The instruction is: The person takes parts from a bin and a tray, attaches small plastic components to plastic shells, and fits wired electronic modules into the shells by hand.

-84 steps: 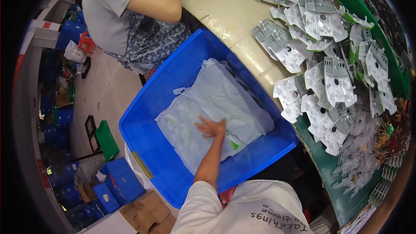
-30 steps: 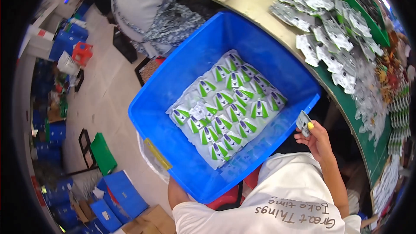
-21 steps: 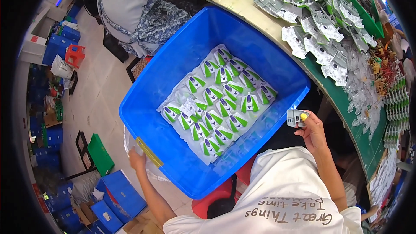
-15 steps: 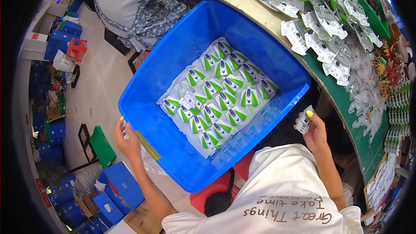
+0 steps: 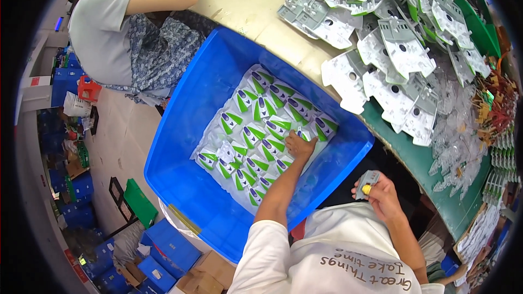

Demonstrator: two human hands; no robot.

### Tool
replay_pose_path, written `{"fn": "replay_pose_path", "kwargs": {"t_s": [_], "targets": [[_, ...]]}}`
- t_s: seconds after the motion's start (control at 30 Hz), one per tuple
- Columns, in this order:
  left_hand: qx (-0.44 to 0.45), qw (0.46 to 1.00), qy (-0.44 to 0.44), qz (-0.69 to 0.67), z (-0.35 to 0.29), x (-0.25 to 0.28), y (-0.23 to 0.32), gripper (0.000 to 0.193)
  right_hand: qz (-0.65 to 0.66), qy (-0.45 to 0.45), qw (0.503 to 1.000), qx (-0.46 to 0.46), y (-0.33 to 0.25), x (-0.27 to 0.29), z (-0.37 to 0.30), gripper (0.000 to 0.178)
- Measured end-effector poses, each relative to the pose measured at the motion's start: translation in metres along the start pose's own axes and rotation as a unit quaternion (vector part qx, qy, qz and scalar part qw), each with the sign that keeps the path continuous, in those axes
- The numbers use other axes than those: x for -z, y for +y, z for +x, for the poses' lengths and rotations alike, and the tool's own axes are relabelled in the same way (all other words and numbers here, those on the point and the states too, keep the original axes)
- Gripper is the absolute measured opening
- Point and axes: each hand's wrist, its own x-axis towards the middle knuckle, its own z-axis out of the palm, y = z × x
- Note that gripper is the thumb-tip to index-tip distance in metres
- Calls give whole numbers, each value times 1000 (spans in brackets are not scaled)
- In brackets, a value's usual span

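Observation:
My left hand (image 5: 299,146) reaches into a deep blue tub (image 5: 180,130). Its fingers and thumb close around the near end of a white-and-green plastic part (image 5: 303,131); the fingertips are partly hidden. Several similar parts (image 5: 253,136) with dark purple centres lie in rows on a white plastic sheet (image 5: 210,142) in the tub. Among them lies one plain white piece (image 5: 225,152). Outside the tub's right side, my right hand (image 5: 383,196) grips a small grey plastic part (image 5: 368,178). A yellow cover shows on a digit of that hand.
White-and-grey plastic shells (image 5: 406,49) are heaped on the table (image 5: 256,8) at the upper right, beside clear plastic pieces (image 5: 460,152) and a green bin (image 5: 482,27). A co-worker (image 5: 109,32) sits at the upper left. Blue boxes (image 5: 163,245) stand on the floor at lower left.
My left hand has moved from the tub's left rim into the tub, onto a white-and-green part. My right hand still holds the grey part, now turned differently. The view has shifted.

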Motion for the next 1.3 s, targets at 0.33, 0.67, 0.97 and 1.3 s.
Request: {"fn": "replay_pose_path", "kwargs": {"t_s": [0.33, 0.67, 0.97, 1.3], "targets": [[68, 996, 50, -22, -17, 33, 10, 108, -82, -59, 995, -19, -15, 1, 10, 35], [340, 919, 162, -119, 85, 56, 20, 101, -91, -64, 994, -13, -4, 1, 15, 37], [219, 947, 153, -177, 69, 64, 4, 109, -111, -19, 993, -25, -23, -6, 13, 43], [-3, 847, -182, -500, -79, 207, 24, 90, -488, 5, 795, 360, -68, -18, 0, 36]]}}
